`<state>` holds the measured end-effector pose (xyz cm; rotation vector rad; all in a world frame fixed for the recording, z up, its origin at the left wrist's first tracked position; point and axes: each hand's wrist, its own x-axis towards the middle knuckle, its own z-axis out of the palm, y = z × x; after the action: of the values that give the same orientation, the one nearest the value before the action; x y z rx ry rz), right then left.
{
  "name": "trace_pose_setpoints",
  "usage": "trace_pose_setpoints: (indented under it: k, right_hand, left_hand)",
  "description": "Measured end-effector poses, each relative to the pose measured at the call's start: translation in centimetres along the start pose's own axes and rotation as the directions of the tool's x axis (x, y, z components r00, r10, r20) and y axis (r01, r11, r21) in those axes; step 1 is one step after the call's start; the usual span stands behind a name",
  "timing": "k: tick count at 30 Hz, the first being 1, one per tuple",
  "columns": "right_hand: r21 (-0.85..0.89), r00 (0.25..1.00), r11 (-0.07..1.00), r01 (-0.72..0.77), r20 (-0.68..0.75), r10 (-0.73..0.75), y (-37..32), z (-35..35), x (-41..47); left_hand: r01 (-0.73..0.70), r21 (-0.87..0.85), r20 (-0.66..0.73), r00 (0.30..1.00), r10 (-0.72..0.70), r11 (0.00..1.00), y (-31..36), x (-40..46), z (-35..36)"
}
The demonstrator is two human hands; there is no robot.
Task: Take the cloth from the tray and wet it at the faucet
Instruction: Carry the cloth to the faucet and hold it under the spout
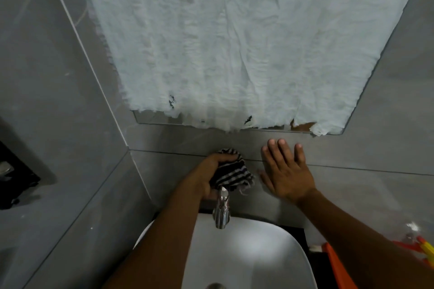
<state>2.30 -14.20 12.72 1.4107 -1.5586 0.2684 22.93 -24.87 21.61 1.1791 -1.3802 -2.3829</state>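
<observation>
Both hands are up at the wall: the left hand (209, 178) clenches the bunched black-and-white striped cloth (231, 172) just behind and above the chrome faucet (222, 212), while the right hand (287, 171) rests spread, empty, beside it.

I see my left hand (209, 176) clenched around a bunched black-and-white striped cloth (231, 171), pressed against the grey tiled wall (352, 152) just behind the chrome faucet (222, 211). My right hand (285, 171) lies flat, fingers spread, on the wall beside the cloth. Below both hands sits the white ceramic basin (258, 253).
</observation>
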Motion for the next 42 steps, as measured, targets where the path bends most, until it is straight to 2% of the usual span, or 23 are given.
trace_pose_setpoints:
  k: [1, 2, 3, 4, 5, 6, 9, 11, 13, 16, 18, 20, 22, 25, 27, 29, 32, 35, 37, 39, 40, 41, 42]
  right_hand:
    - [0.003, 1.000, 1.000, -0.003, -0.004, 0.003, 0.0, 0.1, 0.0]
    - [0.006, 1.000, 1.000, -0.007, -0.008, 0.008, 0.1, 0.1, 0.1]
    - [0.009, 1.000, 1.000, -0.012, -0.012, 0.012, 0.1, 0.0, 0.2]
    - [0.012, 1.000, 1.000, -0.014, -0.011, 0.014, 0.1, 0.0, 0.2]
    - [0.011, 1.000, 1.000, -0.015, -0.002, 0.015, 0.0, -0.1, 0.1]
    - [0.003, 1.000, 1.000, -0.014, 0.010, 0.014, 0.0, -0.1, 0.0]
    - [0.003, 1.000, 1.000, -0.016, 0.023, 0.016, 0.0, 0.1, -0.1]
    - [-0.004, 1.000, 1.000, -0.019, 0.024, 0.019, 0.0, 0.4, -0.2]
    - [-0.013, 1.000, 1.000, -0.017, 0.025, 0.018, 0.0, 0.5, -0.2]
    - [-0.007, 1.000, 1.000, -0.013, 0.025, 0.013, 0.0, 0.6, -0.3]
    - [-0.008, 1.000, 1.000, -0.012, 0.012, 0.012, 0.0, 0.7, -0.3]
    - [-0.007, 1.000, 1.000, -0.016, -0.017, 0.015, 0.0, 0.7, -0.2]
    - [-0.005, 1.000, 1.000, -0.015, -0.024, 0.015, 0.0, 0.6, -0.2]
    - [-0.005, 1.000, 1.000, -0.010, -0.004, 0.010, 0.0, 0.3, -0.1]
    - [-0.008, 1.000, 1.000, -0.014, 0.009, 0.014, -0.1, 0.2, -0.1]
    - [-0.014, 1.000, 1.000, -0.016, 0.010, 0.017, -0.1, 0.3, -0.1]
    - [0.013, 0.998, 1.000, -0.008, 0.067, 0.007, -0.1, 0.1, -0.2]
    - [0.045, 0.982, 0.996, -0.071, 0.176, 0.062, -0.8, -0.7, -0.1]
    - [0.101, 0.952, 0.974, -0.203, 0.253, 0.172, -2.5, -2.5, 0.5]
    - [0.226, 0.873, 0.891, -0.392, 0.396, 0.284, -5.5, -5.3, 0.4]
    - [0.356, 0.791, 0.756, -0.550, 0.513, 0.333, -7.4, -7.0, 0.1]
    - [0.460, 0.656, 0.499, -0.734, 0.671, 0.346, -9.3, -8.8, -0.4]
    - [0.474, 0.493, 0.140, -0.869, 0.818, 0.295, -11.1, -10.8, -0.8]
  left_hand:
    - [-0.008, 0.094, -0.043, 0.999, 0.012, 0.995, 0.2, 0.0, 0.2]
    - [-0.018, 0.299, -0.128, 0.990, 0.058, 0.954, 0.3, 0.2, 0.7]
    - [-0.004, 0.541, -0.226, 0.963, 0.150, 0.841, 0.2, 0.2, 1.5]
    - [0.052, 0.744, -0.282, 0.928, 0.243, 0.667, -0.2, -0.3, 2.2]
    - [0.136, 0.859, -0.319, 0.895, 0.310, 0.493, -0.7, -1.0, 2.9]
    - [0.184, 0.892, -0.337, 0.880, 0.336, 0.413, -1.4, -1.4, 3.2]
    - [0.024, 0.858, -0.270, 0.870, 0.412, 0.513, -5.6, -3.7, 2.3]
    - [-0.120, 0.810, -0.279, 0.782, 0.557, 0.574, -9.4, -5.9, 1.7]
    - [-0.111, 0.776, -0.365, 0.724, 0.586, 0.621, -11.8, -7.4, 1.8]
    - [-0.004, 0.848, -0.383, 0.686, 0.619, 0.530, -10.8, -6.7, 1.9]
    - [-0.002, 0.859, -0.352, 0.725, 0.592, 0.513, -7.8, -5.5, 2.2]
    - [-0.024, 0.832, -0.313, 0.804, 0.506, 0.554, -4.4, -3.5, 2.1]
    - [-0.064, 0.722, -0.294, 0.873, 0.389, 0.689, -1.5, -1.9, 1.7]
    - [-0.064, 0.439, -0.254, 0.948, 0.192, 0.896, 0.4, -0.3, 0.7]
    - [-0.066, 0.384, -0.288, 0.939, 0.187, 0.921, -0.7, -0.1, 0.3]
    - [-0.116, 0.489, -0.340, 0.887, 0.312, 0.864, -3.3, -1.0, -0.1]
    - [-0.331, 0.532, -0.241, 0.823, 0.514, 0.780, -9.3, -3.0, -0.3]
    - [-0.377, 0.404, -0.266, 0.823, 0.501, 0.833, -13.3, -4.5, -0.1]
    - [-0.379, 0.340, -0.307, 0.821, 0.482, 0.861, -14.1, -5.1, -0.2]
    - [-0.378, 0.321, -0.329, 0.815, 0.477, 0.868, -14.8, -5.4, -0.5]
    - [-0.370, 0.343, -0.334, 0.811, 0.480, 0.863, -15.4, -5.5, -0.6]
    - [-0.351, 0.364, -0.332, 0.817, 0.472, 0.863, -16.2, -5.6, -0.7]
    - [-0.318, 0.369, -0.325, 0.836, 0.442, 0.873, -17.1, -5.6, -0.6]
